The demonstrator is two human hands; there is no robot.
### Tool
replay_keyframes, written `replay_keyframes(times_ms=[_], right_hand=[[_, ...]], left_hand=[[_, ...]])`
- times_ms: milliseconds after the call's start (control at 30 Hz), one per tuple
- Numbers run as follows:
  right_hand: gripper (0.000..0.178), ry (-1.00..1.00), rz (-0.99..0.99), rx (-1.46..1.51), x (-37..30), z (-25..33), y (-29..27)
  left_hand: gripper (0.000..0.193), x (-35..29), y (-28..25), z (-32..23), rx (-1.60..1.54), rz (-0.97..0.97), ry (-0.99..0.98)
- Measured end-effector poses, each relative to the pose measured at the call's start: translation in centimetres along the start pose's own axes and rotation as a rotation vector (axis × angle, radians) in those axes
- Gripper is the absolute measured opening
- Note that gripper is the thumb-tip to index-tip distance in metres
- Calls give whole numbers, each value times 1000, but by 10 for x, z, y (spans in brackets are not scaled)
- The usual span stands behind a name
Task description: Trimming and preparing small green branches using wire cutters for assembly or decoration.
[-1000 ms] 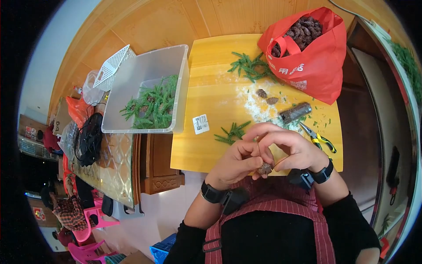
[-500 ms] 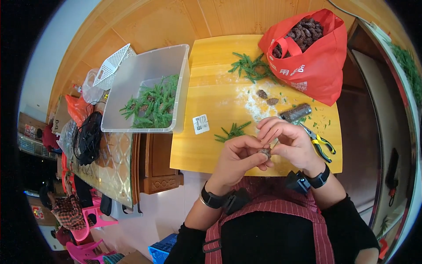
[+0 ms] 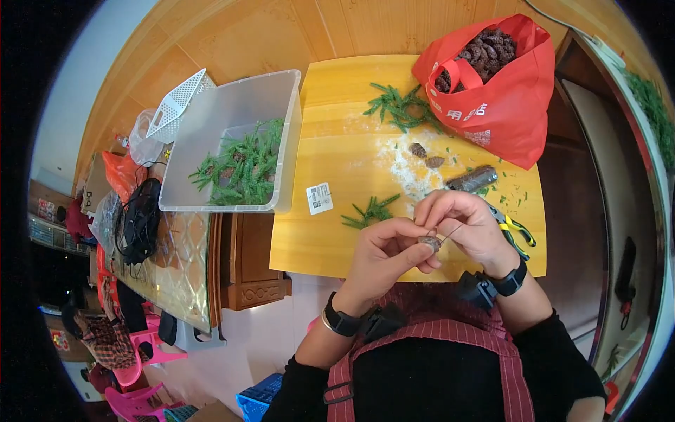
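Observation:
Over the near edge of the yellow table (image 3: pixel 309 243), my left hand (image 3: pixel 394 252) is closed round a small brown pine cone (image 3: pixel 431 242). My right hand (image 3: pixel 474 228) pinches a thin dark wire (image 3: pixel 455 230) that runs to the cone. Just beyond the left hand lies a green artificial pine sprig (image 3: pixel 370 211). Pliers (image 3: pixel 519 231) with yellow and black handles rest beside my right hand, partly hidden by it. A dark cylindrical bundle (image 3: pixel 472 178) is past the right fingers. Farther off are two loose pine cones (image 3: pixel 418 150) amid white powder.
At the back right stands a red bag (image 3: pixel 513 105) full of pine cones. Another green sprig (image 3: pixel 397 105) lies left of it. A clear plastic bin (image 3: pixel 288 162) with greenery is on the left, near a white label (image 3: pixel 319 198). A seated person (image 3: pixel 105 337) is far left.
My right hand has drawn slightly away from the left, and the wire now shows stretched between its fingers and the pine cone. The left hand keeps the cone in nearly the same place.

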State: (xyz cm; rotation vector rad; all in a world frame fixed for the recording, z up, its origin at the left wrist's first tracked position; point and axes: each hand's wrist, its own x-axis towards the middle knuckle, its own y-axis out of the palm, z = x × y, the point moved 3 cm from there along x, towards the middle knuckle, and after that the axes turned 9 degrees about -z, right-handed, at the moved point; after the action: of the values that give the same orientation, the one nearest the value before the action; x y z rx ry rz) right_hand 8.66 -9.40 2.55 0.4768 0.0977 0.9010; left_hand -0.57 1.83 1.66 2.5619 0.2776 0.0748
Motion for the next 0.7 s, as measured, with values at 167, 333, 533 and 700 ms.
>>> replay_keyframes(times_ms=[167, 333, 533, 700], right_hand=[[5, -39, -43, -253, 1, 15, 2], [4, -121, -36, -426, -3, 17, -1], [6, 33, -100, -111, -6, 8, 0], [16, 94, -144, -54, -6, 13, -2]], left_hand=[[12, -1, -3, 2, 46, -18, -17], [11, 1, 1, 4, 61, -21, -15], [11, 2, 0, 7, 51, -37, -33], [12, 4, -2, -1, -6, -26, -35]])
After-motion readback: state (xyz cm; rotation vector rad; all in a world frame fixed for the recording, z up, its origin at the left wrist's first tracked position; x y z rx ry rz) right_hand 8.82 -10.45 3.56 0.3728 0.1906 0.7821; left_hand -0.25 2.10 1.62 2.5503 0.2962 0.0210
